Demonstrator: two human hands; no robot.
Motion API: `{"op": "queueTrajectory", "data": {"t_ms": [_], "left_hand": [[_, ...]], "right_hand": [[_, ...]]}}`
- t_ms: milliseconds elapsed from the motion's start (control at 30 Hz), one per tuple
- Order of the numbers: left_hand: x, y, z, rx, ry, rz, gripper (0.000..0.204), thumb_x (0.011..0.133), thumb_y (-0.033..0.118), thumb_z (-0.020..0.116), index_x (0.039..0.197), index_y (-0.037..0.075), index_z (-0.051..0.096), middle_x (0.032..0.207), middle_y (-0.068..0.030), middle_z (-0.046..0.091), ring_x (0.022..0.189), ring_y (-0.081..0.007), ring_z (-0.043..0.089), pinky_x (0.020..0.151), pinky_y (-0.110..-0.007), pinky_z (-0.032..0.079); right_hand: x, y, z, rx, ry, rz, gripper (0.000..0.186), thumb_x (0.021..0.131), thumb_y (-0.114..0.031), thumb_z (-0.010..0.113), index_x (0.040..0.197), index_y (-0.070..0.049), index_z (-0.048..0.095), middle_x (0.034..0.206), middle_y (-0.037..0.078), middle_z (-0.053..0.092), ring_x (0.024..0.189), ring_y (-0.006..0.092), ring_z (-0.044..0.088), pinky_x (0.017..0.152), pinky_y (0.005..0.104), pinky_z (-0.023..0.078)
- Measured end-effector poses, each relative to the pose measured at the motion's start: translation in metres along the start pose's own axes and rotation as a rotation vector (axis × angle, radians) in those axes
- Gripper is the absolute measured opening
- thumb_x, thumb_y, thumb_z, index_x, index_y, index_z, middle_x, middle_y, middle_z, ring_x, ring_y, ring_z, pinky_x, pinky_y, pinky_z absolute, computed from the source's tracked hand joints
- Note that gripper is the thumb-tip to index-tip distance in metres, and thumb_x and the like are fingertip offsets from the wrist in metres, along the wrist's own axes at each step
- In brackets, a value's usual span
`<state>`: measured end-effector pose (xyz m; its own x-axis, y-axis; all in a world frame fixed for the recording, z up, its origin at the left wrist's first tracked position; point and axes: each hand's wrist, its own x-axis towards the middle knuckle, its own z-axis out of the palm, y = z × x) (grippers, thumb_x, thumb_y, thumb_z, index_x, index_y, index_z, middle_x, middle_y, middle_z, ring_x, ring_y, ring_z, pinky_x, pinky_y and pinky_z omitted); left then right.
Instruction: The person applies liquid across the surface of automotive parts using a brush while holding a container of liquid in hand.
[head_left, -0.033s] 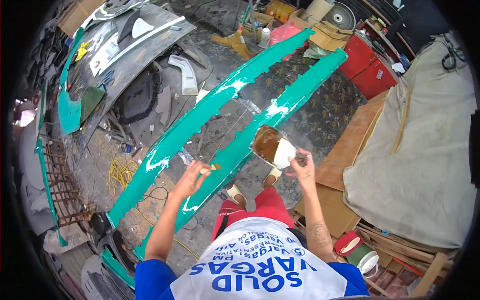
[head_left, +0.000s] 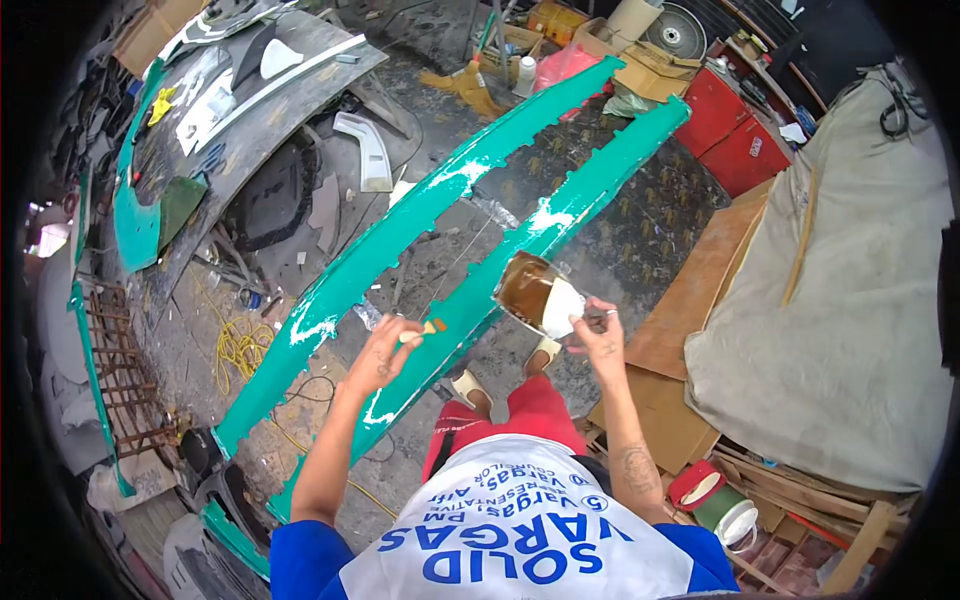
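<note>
Head view: a large, draped grey fabric cover point(head_left: 820, 260) occupies the right side. Two long, narrow, glossy green panels extend diagonally, side by side: the left panel point(head_left: 400, 230) and the right panel point(head_left: 465, 300), each showing bright white patches. A rectangular container point(head_left: 527, 285), brown inside with a white section at its right, overlaps the edge of the right panel in view. The right hand point(head_left: 598, 335) has its grip pinched on that white section. The left hand point(head_left: 378, 358) has its grip closed on a small, pale-handled brush point(head_left: 428, 331) with orange-brown bristles, located over the right panel; contact cannot be determined.
</note>
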<state>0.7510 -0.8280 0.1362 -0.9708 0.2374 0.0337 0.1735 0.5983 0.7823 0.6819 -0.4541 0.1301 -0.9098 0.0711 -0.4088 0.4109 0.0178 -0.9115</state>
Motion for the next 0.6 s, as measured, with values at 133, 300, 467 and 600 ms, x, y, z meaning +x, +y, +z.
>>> {"op": "queueTrajectory", "data": {"t_ms": [133, 300, 467, 600], "left_hand": [[0.062, 0.049, 0.006, -0.085, 0.076, 0.12, 0.018, 0.093, 0.015, 0.064, 0.108, 0.005, 0.06, 0.099, -0.0107, 0.06, 0.099, -0.0308, 0.055, 0.087, -0.042, 0.044], [0.098, 0.035, 0.04, 0.157, -0.168, 0.195, 0.019, 0.092, 0.018, 0.065, 0.108, 0.007, 0.062, 0.099, -0.0106, 0.061, 0.099, -0.0308, 0.054, 0.09, -0.041, 0.044], [0.075, 0.027, 0.017, -0.103, -0.012, 0.052, 0.022, 0.094, 0.021, 0.062, 0.111, 0.006, 0.063, 0.107, -0.0093, 0.063, 0.106, -0.0261, 0.055, 0.095, -0.038, 0.043], [0.038, 0.017, 0.011, -0.217, 0.12, -0.047, 0.023, 0.094, 0.017, 0.062, 0.113, 0.006, 0.064, 0.109, -0.0095, 0.064, 0.104, -0.0271, 0.056, 0.091, -0.038, 0.045]], "right_hand": [[-0.003, 0.017, 0.013, -0.001, 0.008, -0.067, 0.054, 0.08, -0.016, 0.08, 0.123, -0.009, 0.048, 0.106, 0.006, 0.061, 0.077, 0.0127, 0.063, 0.053, 0.0271, 0.055], [-0.015, 0.009, 0.034, -0.055, -0.022, -0.057, 0.058, 0.078, -0.018, 0.082, 0.124, -0.008, 0.048, 0.101, 0.006, 0.063, 0.076, 0.0133, 0.064, 0.055, 0.0279, 0.055], [-0.012, 0.022, 0.033, -0.075, 0.016, -0.089, 0.06, 0.076, -0.019, 0.083, 0.125, -0.008, 0.049, 0.099, 0.009, 0.063, 0.076, 0.0146, 0.064, 0.054, 0.0288, 0.056], [-0.006, 0.044, 0.023, -0.002, 0.041, -0.095, 0.059, 0.077, -0.018, 0.082, 0.125, -0.008, 0.049, 0.1, 0.01, 0.06, 0.08, 0.0167, 0.064, 0.055, 0.0284, 0.057]]}}
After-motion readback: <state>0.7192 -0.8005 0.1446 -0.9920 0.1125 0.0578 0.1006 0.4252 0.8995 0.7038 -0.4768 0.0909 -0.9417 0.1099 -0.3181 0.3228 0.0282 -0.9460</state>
